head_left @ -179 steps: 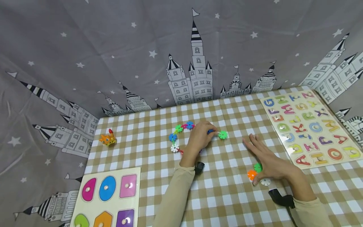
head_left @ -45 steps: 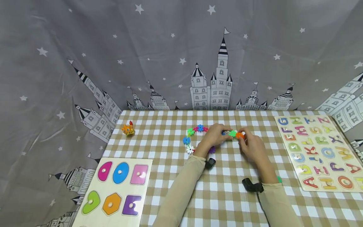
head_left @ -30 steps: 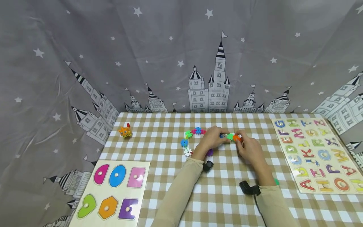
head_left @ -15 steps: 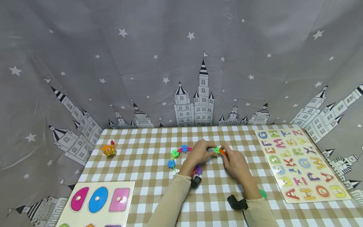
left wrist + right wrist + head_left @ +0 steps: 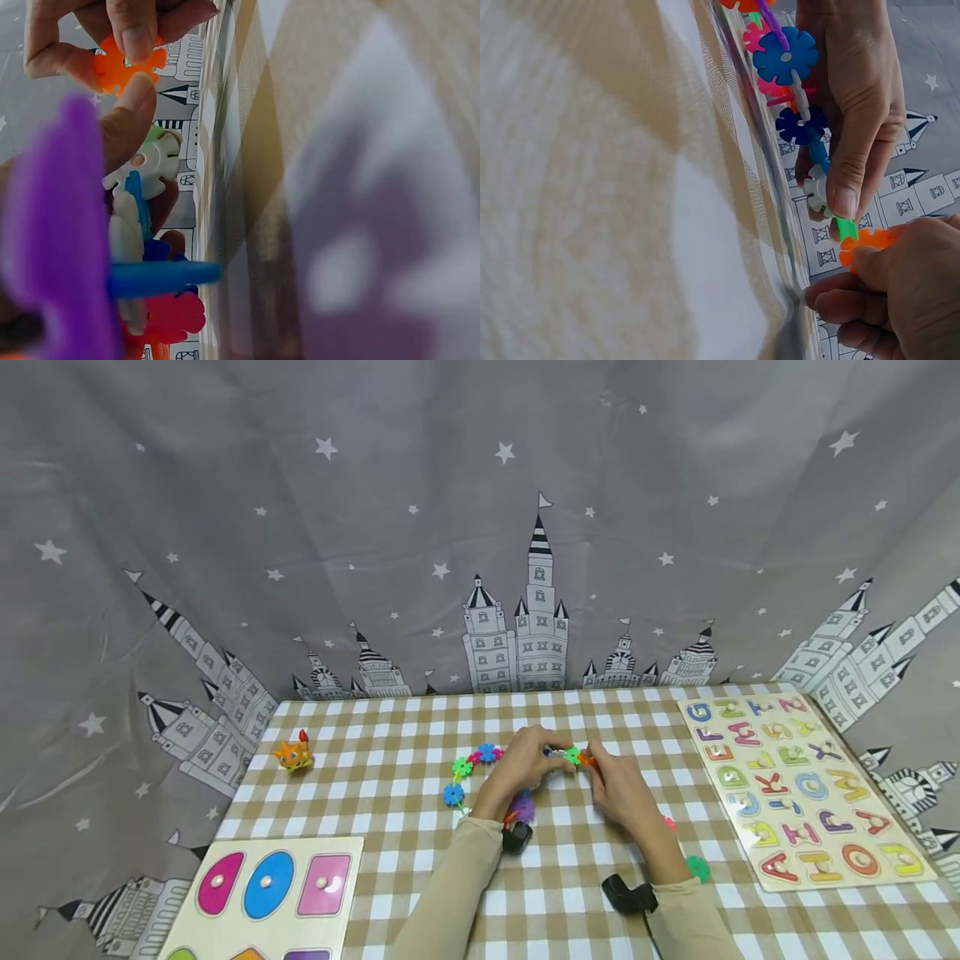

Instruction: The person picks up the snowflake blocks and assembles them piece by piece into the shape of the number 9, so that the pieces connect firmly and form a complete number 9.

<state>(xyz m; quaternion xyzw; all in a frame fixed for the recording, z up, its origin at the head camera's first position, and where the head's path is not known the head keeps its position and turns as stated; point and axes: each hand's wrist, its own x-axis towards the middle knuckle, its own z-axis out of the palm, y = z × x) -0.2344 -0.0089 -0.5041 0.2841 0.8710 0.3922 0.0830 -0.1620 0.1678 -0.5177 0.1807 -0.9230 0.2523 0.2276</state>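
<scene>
A chain of notched plastic flower discs (image 5: 453, 794), blue, green, pink, white and purple among them, curves over the checked cloth. My left hand (image 5: 528, 760) grips its right end, the thumb pressing by a white disc (image 5: 815, 187) in the right wrist view. A green disc (image 5: 572, 755) sticks out past the left fingertips. Between thumb and fingers, my right hand (image 5: 622, 789) pinches an orange disc (image 5: 870, 238), its edge right against the green one. Part of the chain is hidden behind the left hand and forearm.
Beside the right forearm lie a loose green disc (image 5: 698, 868) and a partly hidden pink disc (image 5: 668, 822). An alphabet puzzle board (image 5: 750, 860) is at right, a shapes puzzle board (image 5: 285, 852) at front left. A small orange toy figure (image 5: 293, 755) stands at back left.
Six seconds ago my right hand was spread over loose discs at right; since then it has brought the orange disc to the chain's green end. In the last second both hands stay together there.
</scene>
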